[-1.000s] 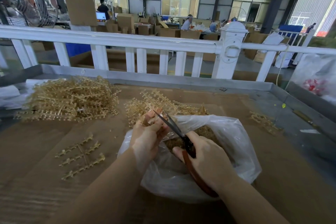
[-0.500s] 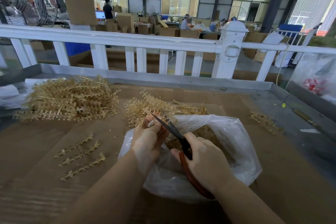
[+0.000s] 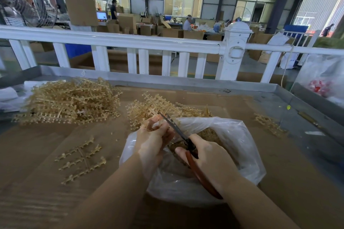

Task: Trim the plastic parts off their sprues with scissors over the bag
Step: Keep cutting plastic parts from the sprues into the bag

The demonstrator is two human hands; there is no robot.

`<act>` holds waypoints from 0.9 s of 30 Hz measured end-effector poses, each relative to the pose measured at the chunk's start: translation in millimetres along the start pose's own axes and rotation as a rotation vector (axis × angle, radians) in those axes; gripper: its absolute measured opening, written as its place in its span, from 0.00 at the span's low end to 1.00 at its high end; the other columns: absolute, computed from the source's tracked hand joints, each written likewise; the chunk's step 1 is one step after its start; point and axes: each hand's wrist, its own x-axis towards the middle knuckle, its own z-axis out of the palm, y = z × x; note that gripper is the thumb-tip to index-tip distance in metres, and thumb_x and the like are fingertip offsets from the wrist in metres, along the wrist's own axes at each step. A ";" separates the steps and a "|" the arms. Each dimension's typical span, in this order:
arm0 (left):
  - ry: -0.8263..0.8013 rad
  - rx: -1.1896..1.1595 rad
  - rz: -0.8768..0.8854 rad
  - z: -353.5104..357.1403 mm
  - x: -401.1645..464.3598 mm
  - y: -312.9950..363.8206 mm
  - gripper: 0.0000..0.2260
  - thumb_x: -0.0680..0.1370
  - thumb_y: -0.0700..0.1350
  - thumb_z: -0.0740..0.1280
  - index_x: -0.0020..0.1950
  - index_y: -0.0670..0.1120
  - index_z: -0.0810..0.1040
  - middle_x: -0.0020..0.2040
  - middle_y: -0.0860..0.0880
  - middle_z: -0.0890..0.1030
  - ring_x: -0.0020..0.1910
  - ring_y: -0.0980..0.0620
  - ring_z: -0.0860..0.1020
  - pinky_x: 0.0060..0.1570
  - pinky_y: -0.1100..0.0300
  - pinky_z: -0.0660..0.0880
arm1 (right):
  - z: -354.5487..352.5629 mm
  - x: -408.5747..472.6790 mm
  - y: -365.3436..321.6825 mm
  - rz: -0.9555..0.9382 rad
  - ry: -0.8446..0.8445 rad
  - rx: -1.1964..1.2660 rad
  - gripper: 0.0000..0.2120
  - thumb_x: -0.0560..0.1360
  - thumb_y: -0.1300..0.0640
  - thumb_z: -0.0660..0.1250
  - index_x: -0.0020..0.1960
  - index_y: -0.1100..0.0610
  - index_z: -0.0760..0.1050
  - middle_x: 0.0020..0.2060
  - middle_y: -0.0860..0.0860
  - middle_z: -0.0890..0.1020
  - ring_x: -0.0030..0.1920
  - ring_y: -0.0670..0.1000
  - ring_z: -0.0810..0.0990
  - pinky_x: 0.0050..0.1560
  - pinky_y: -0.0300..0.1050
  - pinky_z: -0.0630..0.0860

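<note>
The left hand [image 3: 152, 135] still pinches a sprue [image 3: 158, 122] over the bag [image 3: 238, 135]; the right hand [image 3: 210, 161] keeps gripping the scissors [image 3: 178, 130], blades slightly more closed.

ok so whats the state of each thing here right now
left hand: pinching a sprue over the bag
right hand: gripping the scissors
scissors: blades slightly apart at the sprue
bag: open, partly filled with cut parts
big sprue pile: heaped, untouched
loose sprue: lying flat on the cardboard
</note>
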 end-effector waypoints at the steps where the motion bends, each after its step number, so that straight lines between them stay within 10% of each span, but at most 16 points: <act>1: 0.005 -0.010 -0.003 0.2 -0.2 0.1 0.10 0.77 0.30 0.63 0.51 0.44 0.73 0.39 0.44 0.76 0.33 0.50 0.76 0.31 0.63 0.79 | -0.1 -0.3 0.0 0.000 -0.001 -0.006 0.14 0.76 0.37 0.57 0.45 0.48 0.67 0.34 0.46 0.76 0.37 0.47 0.76 0.39 0.40 0.70; 27: -0.204 0.148 0.003 -20.5 11.3 -3.5 0.10 0.74 0.29 0.65 0.40 0.42 0.72 0.29 0.47 0.77 0.27 0.52 0.78 0.28 0.60 0.76 | -0.1 -0.2 2.6 -0.007 0.027 -0.075 0.18 0.75 0.34 0.56 0.49 0.49 0.71 0.38 0.46 0.79 0.39 0.45 0.78 0.43 0.41 0.75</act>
